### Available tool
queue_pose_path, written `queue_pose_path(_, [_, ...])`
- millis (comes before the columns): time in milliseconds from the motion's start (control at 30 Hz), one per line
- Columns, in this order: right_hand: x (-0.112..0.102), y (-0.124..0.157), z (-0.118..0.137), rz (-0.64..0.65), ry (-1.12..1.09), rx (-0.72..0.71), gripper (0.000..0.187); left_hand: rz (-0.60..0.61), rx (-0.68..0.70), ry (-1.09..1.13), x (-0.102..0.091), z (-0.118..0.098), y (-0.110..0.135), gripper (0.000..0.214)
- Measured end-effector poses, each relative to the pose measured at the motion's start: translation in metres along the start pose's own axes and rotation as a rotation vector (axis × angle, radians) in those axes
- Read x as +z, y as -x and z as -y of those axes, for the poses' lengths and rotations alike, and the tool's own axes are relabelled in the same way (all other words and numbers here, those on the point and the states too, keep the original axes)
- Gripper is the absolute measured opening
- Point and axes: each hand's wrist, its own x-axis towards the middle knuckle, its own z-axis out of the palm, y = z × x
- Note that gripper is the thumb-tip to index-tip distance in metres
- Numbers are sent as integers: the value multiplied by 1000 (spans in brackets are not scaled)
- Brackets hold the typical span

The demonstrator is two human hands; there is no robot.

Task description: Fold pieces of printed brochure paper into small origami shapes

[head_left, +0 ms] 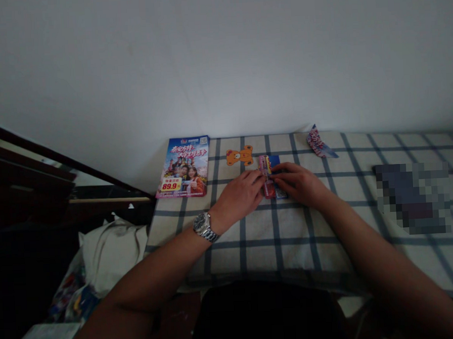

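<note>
Leaflet: a small folded leaflet (269, 190) lies on the checked cloth (258, 233) in front of the person, under both sets of fingertips; a pink-red strip shows on its left, a blue one on its right.
Left hand: the left hand (243, 191) is palm down, fingers close together and slightly bent, tips at the leaflet's left part. Pinch or plain press — cannot tell, the thumb is not clear.
Right hand: the right hand (301, 183) comes in from the opposite side, fingers partly curled, tips on the blue part; whether an edge is gripped cannot be told.
Reason for hold: probably one hand steadies while the other works the paper; the soft cloth likely gives little backing.
Flyer stack: the flyers (184, 169) lie at the cloth's left end, near the wall — likely within reach yet out of the working spot.
Bear cutout: the orange bear (240, 156) lies flat between stack and leaflet.
Bent paper: a creased printed piece (318, 143) stands partly raised beyond the right hand, presumably set aside.
</note>
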Motion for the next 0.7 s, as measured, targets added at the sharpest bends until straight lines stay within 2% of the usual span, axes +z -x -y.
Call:
queue_pose_path(300, [3, -8, 4, -62, -4, 94, 17, -21, 6, 12, 2, 1, 1, 34])
queue_pose_path(700, [11, -12, 7, -103, 63, 126, 11, -16, 15, 0, 2, 0, -1, 39])
